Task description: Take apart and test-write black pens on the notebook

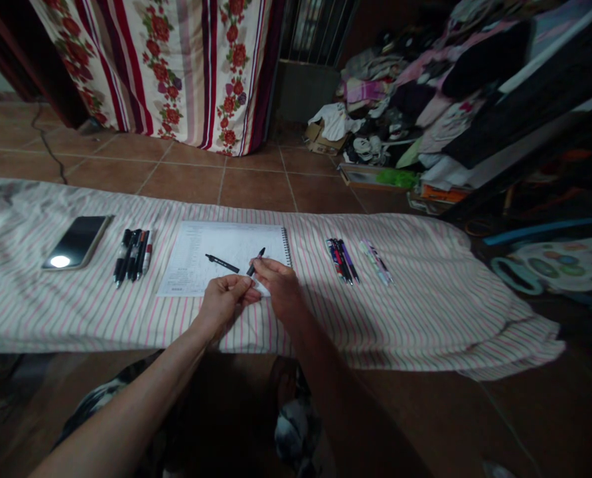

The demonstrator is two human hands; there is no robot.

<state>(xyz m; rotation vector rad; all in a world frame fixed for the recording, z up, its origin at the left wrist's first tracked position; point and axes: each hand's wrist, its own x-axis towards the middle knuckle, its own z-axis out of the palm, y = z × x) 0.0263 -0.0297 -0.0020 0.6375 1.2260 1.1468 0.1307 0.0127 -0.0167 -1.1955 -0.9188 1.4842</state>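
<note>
Dim light covers a reddish-brown tiled floor [253,186] with pale grout lines. A rose-patterned, striped curtain [191,73] hangs beside dark vertical bars [318,30]. To the right, clothes [415,93] lie heaped near a cardboard box [320,141]. A striped cloth [420,305] covers the long, low surface in front.

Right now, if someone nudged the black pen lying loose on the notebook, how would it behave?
The black pen would probably roll or skid easily, as it looks slim and lies loose on the flat notebook. It is likely stiff, being straight from end to end. Its thin body suggests it would feel light.
</note>
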